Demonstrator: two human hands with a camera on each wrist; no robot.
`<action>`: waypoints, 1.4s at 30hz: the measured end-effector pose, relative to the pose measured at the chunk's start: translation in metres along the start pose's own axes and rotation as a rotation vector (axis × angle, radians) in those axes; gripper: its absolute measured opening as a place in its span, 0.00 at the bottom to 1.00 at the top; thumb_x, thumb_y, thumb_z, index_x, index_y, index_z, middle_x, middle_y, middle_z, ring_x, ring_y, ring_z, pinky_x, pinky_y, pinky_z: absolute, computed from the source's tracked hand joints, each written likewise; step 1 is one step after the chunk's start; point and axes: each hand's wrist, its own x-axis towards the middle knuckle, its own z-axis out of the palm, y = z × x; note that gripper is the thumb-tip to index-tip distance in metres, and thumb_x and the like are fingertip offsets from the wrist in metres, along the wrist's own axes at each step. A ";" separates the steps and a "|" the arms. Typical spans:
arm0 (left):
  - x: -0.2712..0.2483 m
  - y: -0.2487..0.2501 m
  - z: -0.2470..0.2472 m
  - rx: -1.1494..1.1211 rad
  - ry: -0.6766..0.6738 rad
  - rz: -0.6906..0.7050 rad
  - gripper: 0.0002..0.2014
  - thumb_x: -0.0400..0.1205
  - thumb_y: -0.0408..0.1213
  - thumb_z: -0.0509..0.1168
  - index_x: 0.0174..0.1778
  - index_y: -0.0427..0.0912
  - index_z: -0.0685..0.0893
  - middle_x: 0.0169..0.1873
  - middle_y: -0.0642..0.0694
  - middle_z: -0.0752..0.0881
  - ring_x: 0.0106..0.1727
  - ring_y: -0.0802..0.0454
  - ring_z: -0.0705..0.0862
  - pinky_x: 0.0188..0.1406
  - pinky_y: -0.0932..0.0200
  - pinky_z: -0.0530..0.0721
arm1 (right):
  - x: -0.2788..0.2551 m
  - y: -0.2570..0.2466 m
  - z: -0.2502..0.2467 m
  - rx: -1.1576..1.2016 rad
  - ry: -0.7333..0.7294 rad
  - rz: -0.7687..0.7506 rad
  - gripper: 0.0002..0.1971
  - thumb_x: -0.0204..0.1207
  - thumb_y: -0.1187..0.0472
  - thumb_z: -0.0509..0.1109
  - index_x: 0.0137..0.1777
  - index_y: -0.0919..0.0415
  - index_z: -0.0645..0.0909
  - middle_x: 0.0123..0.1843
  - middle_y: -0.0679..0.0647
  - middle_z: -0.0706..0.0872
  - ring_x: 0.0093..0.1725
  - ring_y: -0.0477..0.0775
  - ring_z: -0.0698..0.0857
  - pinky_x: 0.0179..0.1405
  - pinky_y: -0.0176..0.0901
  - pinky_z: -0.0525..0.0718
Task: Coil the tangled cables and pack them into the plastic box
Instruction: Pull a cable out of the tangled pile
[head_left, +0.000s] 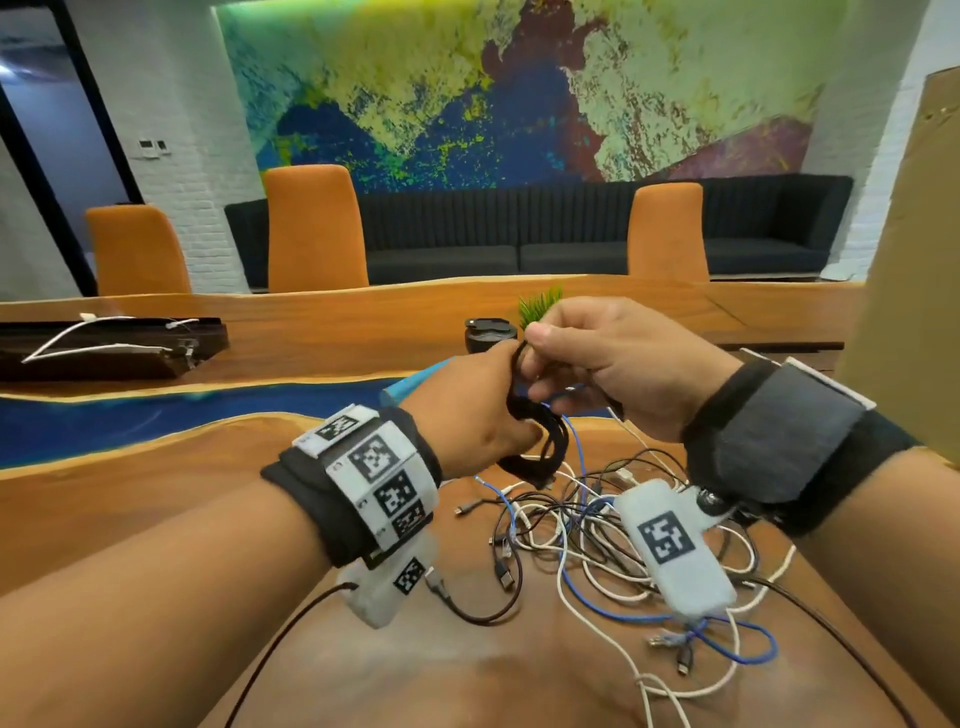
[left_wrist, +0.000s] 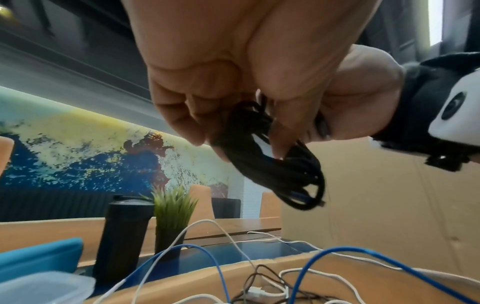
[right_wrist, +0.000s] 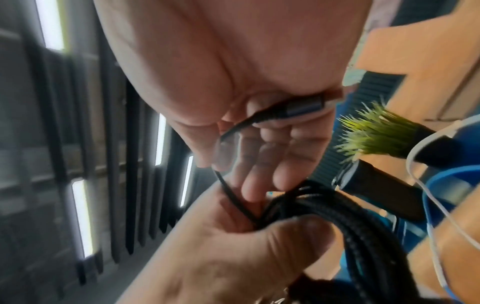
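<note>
My left hand (head_left: 511, 415) is held above the wooden table (head_left: 156, 509) and grips a black braided cable wound into a coil (head_left: 540, 441). In the left wrist view the coil (left_wrist: 280, 170) hangs from its curled fingers (left_wrist: 182, 127). Close against it, my right hand (head_left: 535, 353) pinches the same cable's loose end. The right wrist view shows the blue-grey plug (right_wrist: 298, 107) held in that hand (right_wrist: 259, 144). A tangle of white, blue and black cables (head_left: 597, 530) lies below both hands. The clear plastic box (left_wrist: 39, 288) sits by a blue lid (left_wrist: 39, 257).
A black tumbler (head_left: 491, 335) and a small green plant (head_left: 540, 304) stand just beyond my hands. A cardboard sheet (head_left: 909, 260) rises at the right. A dark tray with white cables (head_left: 104, 343) lies far left. Orange chairs (head_left: 311, 223) line the far edge.
</note>
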 end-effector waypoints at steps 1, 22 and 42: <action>0.002 0.004 0.000 -0.026 0.001 0.025 0.14 0.75 0.41 0.74 0.50 0.50 0.76 0.45 0.52 0.85 0.46 0.50 0.83 0.44 0.57 0.80 | 0.001 -0.003 0.001 -0.050 0.012 -0.032 0.09 0.85 0.57 0.65 0.46 0.62 0.80 0.41 0.58 0.86 0.35 0.52 0.83 0.32 0.42 0.81; 0.005 -0.009 -0.009 -0.070 0.053 0.064 0.06 0.85 0.43 0.65 0.53 0.46 0.84 0.43 0.49 0.87 0.45 0.48 0.85 0.47 0.45 0.86 | -0.009 0.018 -0.015 -0.607 0.302 -0.242 0.09 0.82 0.53 0.68 0.55 0.53 0.87 0.47 0.45 0.88 0.49 0.45 0.85 0.47 0.41 0.84; 0.012 -0.002 -0.016 0.056 0.141 -0.032 0.08 0.88 0.45 0.58 0.54 0.45 0.79 0.44 0.48 0.84 0.46 0.45 0.81 0.43 0.51 0.78 | -0.015 0.013 -0.009 -0.476 0.466 -0.334 0.07 0.80 0.60 0.68 0.50 0.54 0.89 0.47 0.45 0.87 0.50 0.45 0.84 0.53 0.48 0.85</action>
